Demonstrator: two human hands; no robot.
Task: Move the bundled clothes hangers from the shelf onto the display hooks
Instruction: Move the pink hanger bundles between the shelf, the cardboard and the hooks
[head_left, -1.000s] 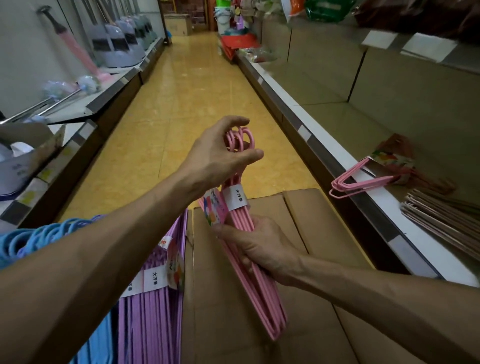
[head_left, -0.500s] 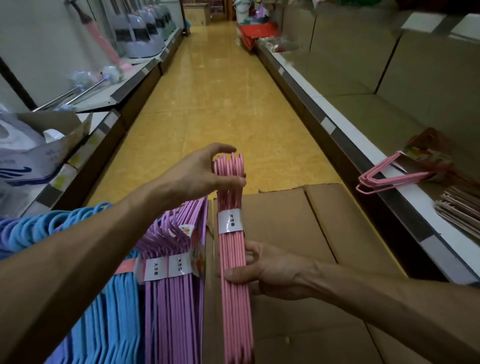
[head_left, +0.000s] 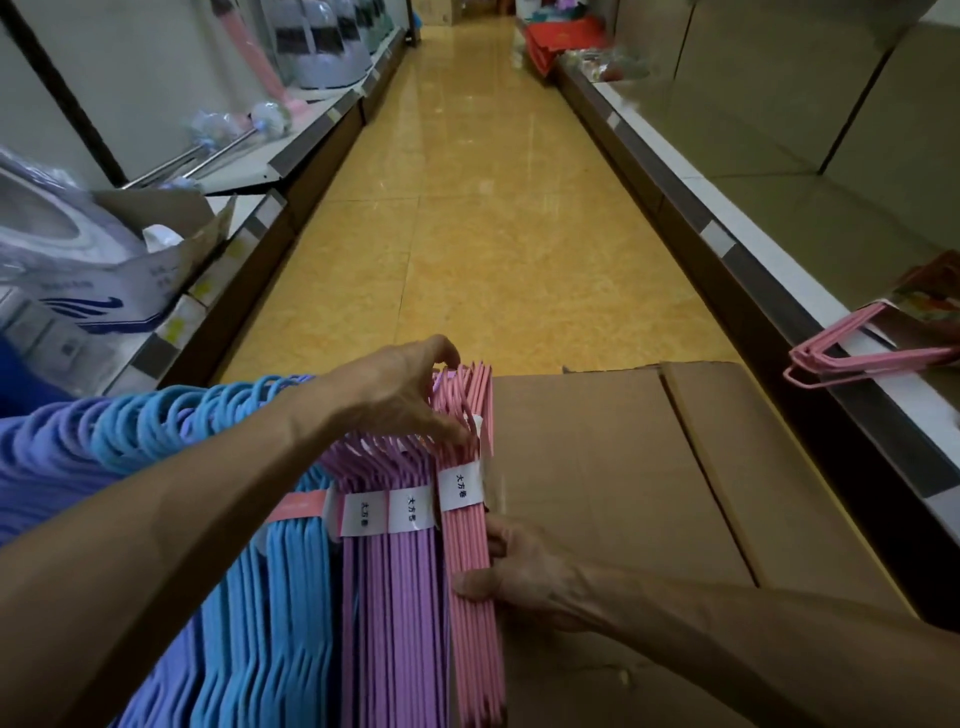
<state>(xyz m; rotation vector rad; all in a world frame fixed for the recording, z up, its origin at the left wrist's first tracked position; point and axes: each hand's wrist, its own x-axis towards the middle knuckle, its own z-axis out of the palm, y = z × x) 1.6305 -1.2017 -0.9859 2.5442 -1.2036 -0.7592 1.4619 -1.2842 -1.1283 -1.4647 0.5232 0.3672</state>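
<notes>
Judging by how the stock hangs, the job looks well along but not finished. A row of bundles already hangs at the left of the view: blue hanger bundles (head_left: 244, 519), then two purple hanger bundles (head_left: 395, 571) with white paper bands, all with their hooks up; the display hook that carries them is hidden under the hooks and the arm, so it cannot be made out. The pink hanger bundle (head_left: 470, 545) now stands upright just beside the purple ones, touching them, at the right end of the row. The left hand (head_left: 400, 400) has its fingers curled over the pink bundle's hook tops, pinching them, while the right hand (head_left: 514, 577) holds the bundle's lower shaft between thumb and fingers. Whether the pink hooks are already seated on the display hook cannot be told. At least one more pink bundle (head_left: 862, 358) lies on the right-hand shelf (head_left: 779, 270), well apart from the row, so more carrying is likely left. A closed cardboard box (head_left: 649, 467) sits right behind the hands.

Against the frame a second ago, the pink bundle has swung from a slant in mid-air to upright and has closed in on the purple bundles, from clearly apart to touching. The left hand has come down with the hooks, and the view has tipped lower, so more of the hung row shows
</notes>
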